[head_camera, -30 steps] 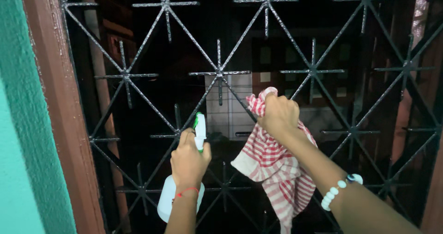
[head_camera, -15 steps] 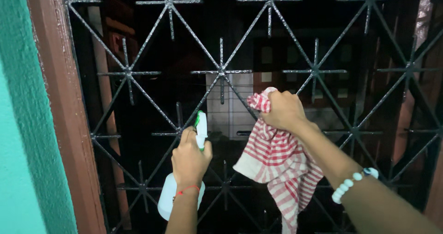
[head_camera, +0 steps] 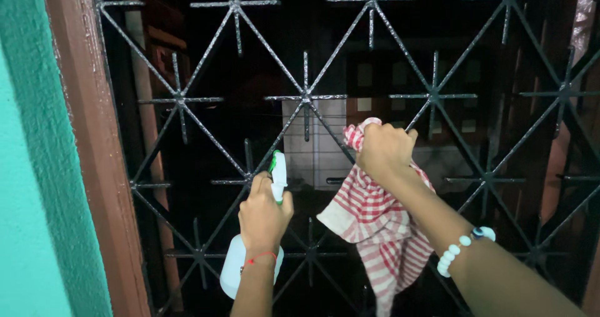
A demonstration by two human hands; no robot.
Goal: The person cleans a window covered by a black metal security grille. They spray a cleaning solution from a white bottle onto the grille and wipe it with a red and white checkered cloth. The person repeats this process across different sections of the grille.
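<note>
My left hand (head_camera: 264, 217) grips a white spray bottle (head_camera: 234, 273) with a green and white nozzle (head_camera: 277, 173), pointed at the black metal window grille (head_camera: 306, 98). A thin red thread circles that wrist. My right hand (head_camera: 384, 149) is closed on a red and white checked cloth (head_camera: 375, 229), pressed against a diagonal bar of the grille just right of centre. The cloth hangs down below the hand. A white bead bracelet (head_camera: 459, 249) sits on my right wrist.
A brown wooden window frame (head_camera: 94, 167) runs down the left, beside a turquoise wall (head_camera: 28, 186). Behind the grille it is dark, with a pale wall panel (head_camera: 315, 148) and a dim building with windows (head_camera: 406, 86). More brown frame shows at the far right (head_camera: 584, 104).
My right hand with the cloth has shifted slightly along the bar, out to the right and back. The left hand and spray bottle stay nearly in place; the view has drifted a little.
</note>
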